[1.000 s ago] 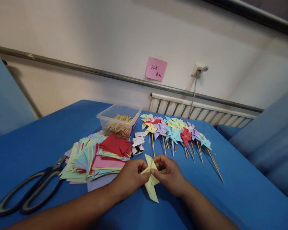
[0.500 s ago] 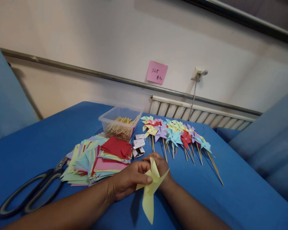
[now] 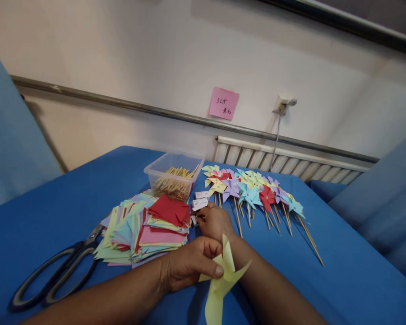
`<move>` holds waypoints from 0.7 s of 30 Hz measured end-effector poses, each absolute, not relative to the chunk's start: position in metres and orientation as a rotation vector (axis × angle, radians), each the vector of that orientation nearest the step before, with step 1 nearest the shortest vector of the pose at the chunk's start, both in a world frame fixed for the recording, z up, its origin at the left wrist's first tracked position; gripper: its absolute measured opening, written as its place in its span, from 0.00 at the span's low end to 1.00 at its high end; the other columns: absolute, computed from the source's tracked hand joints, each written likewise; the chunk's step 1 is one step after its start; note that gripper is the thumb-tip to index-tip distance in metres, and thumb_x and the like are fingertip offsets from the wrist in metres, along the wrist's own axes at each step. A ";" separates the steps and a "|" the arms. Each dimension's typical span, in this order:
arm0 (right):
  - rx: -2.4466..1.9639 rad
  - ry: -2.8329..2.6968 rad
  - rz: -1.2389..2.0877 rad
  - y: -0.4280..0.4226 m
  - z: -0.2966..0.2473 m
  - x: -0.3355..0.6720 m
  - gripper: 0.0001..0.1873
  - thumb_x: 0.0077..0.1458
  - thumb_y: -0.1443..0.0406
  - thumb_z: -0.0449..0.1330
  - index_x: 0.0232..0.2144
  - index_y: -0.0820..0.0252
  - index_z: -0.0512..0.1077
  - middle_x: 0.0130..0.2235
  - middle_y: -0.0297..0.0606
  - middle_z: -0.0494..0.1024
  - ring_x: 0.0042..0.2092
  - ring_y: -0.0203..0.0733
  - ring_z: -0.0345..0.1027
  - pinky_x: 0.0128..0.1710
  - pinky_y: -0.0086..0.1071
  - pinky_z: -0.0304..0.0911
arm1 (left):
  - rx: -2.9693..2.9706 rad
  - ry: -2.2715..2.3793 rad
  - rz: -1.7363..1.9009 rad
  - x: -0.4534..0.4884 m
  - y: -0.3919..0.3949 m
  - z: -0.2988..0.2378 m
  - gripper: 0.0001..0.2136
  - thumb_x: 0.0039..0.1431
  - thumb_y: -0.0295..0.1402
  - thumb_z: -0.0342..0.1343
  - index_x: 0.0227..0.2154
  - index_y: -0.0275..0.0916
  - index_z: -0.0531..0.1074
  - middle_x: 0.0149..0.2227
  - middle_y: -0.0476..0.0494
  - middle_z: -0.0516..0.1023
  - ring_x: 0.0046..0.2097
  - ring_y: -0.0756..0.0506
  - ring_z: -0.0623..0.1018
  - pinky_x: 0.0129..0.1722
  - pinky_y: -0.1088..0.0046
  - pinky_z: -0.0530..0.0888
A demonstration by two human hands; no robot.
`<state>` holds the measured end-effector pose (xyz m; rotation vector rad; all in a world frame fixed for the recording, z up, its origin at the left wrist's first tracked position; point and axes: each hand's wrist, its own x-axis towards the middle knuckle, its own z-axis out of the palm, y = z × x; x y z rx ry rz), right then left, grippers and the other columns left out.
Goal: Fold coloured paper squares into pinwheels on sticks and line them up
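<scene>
My left hand (image 3: 191, 264) pinches a pale yellow paper pinwheel (image 3: 219, 284) at its middle, thumb on top, its folded blades spreading out. The pinwheel has no stick. Beyond it, my right hand (image 3: 218, 222) reaches to a small open box (image 3: 193, 220), fingertips curled together at its opening. Whatever those fingers hold, if anything, is hidden. Two small white printed boxes (image 3: 200, 203) lie just behind the open one. Left of the hands is a pile of coloured paper pieces (image 3: 162, 237), with red sheets (image 3: 169, 211) on top.
A clear plastic tub (image 3: 154, 171) holds many thin wooden sticks (image 3: 172, 183). Several finished pinwheels on sticks (image 3: 250, 194) lie at the back right. Large scissors (image 3: 71, 266) rest at the left on the blue tabletop (image 3: 325, 225). A radiator (image 3: 291, 162) stands against the wall.
My right hand has moved away from the pinwheel, forward and left to the small open box. My left hand keeps hold of the pinwheel. The view has shifted slightly.
</scene>
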<state>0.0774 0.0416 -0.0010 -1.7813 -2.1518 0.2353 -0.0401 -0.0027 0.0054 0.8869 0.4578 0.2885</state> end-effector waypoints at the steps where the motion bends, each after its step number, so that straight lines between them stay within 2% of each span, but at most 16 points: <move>1: -1.785 -2.166 0.236 0.043 0.001 0.077 0.12 0.55 0.64 0.54 0.38 0.54 0.77 0.41 0.40 0.76 0.38 0.41 0.70 0.36 0.30 0.60 | 0.881 0.454 0.289 -0.040 -0.002 0.006 0.12 0.34 0.27 0.67 0.27 0.33 0.78 0.27 0.46 0.80 0.28 0.50 0.76 0.31 0.77 0.70; 8: -1.843 -2.251 0.205 0.050 0.008 0.075 0.09 0.50 0.64 0.58 0.33 0.55 0.78 0.38 0.40 0.78 0.37 0.44 0.72 0.30 0.30 0.59 | 0.856 0.435 0.297 -0.040 -0.003 0.008 0.12 0.34 0.28 0.67 0.27 0.32 0.78 0.27 0.45 0.80 0.28 0.50 0.76 0.32 0.77 0.70; 15: -1.877 -2.225 0.142 0.046 0.005 0.073 0.12 0.54 0.69 0.52 0.35 0.59 0.76 0.39 0.45 0.77 0.37 0.44 0.72 0.33 0.32 0.60 | 0.893 0.440 0.267 -0.039 -0.002 0.004 0.12 0.34 0.28 0.68 0.28 0.33 0.78 0.29 0.45 0.80 0.31 0.49 0.77 0.34 0.76 0.71; 21: -1.874 -2.191 0.149 0.050 -0.002 0.075 0.11 0.54 0.70 0.53 0.34 0.62 0.75 0.38 0.46 0.76 0.37 0.46 0.72 0.33 0.33 0.60 | 0.879 0.437 0.286 -0.038 -0.001 0.002 0.12 0.34 0.28 0.68 0.28 0.33 0.78 0.30 0.45 0.80 0.31 0.49 0.77 0.34 0.76 0.71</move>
